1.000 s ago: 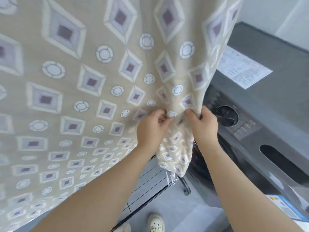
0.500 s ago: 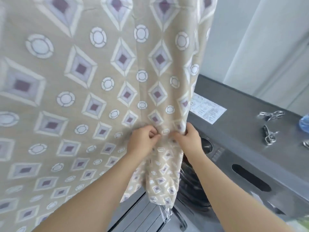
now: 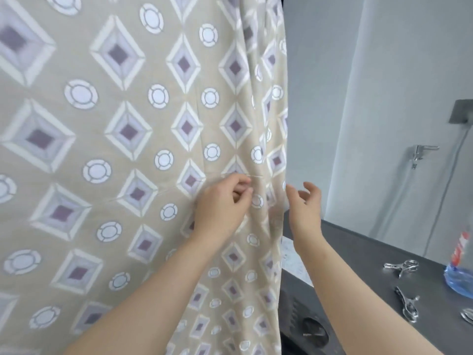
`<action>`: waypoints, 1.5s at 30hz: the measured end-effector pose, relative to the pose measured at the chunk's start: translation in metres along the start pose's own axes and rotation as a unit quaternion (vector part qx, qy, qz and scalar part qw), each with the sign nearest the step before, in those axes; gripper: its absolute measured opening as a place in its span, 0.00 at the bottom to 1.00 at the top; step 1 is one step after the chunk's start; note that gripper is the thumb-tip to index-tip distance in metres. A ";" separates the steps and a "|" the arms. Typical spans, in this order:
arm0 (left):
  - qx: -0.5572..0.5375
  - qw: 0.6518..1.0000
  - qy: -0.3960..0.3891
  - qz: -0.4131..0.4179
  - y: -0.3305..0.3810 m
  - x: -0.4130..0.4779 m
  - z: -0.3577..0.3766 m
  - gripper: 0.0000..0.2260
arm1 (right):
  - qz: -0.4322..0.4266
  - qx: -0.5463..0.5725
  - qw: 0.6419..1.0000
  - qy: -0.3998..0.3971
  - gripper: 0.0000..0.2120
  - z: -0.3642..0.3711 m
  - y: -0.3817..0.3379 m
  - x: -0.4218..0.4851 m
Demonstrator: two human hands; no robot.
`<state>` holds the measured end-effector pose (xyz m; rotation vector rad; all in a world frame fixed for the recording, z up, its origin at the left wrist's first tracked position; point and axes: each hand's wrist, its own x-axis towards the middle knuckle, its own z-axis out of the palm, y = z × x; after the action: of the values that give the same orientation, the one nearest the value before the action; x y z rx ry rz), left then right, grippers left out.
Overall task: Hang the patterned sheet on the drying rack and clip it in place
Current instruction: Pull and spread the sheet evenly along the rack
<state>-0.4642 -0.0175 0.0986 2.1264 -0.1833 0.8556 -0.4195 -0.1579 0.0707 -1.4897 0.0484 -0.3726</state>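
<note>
head view: two bare forearms rise from the bottom edge. left hand (image 3: 222,203) pinches the sheet (image 3: 122,149), fingers closed on a fold at frame centre. right hand (image 3: 305,208) hangs just beside the sheet's right edge, fingers spread, empty. sheet fills the left and centre of frame. at lower right, three metal clips (image 3: 401,268) on a dark washer top (image 3: 363,254); bottle (image 3: 460,272) label unreadable.

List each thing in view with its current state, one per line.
Patterned sheet: hanging, unclipped where visible.
Left hand: fingers curled against the sheet; grip unclear.
Right hand: open, beside the sheet's edge.
Metal clips: loose on the washer top.
Washer top: bears clips and a bottle.
Bottle: standing, mostly out of frame.
</note>
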 end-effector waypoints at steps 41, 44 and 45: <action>0.265 0.900 0.249 0.240 0.137 0.175 -0.034 0.09 | -0.117 0.214 0.912 -0.329 0.11 0.044 -0.219 0.140; 0.271 0.868 0.286 0.303 0.154 0.196 -0.055 0.14 | -0.133 0.207 0.916 -0.317 0.12 0.053 -0.237 0.144; 0.291 0.851 0.293 0.326 0.159 0.203 -0.062 0.16 | -0.137 0.190 0.922 -0.309 0.14 0.055 -0.242 0.146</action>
<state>-0.4049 -0.0443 0.3557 2.2235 -0.3689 2.1510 -0.3194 -0.1537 0.3410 -1.1677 -0.7067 -0.1093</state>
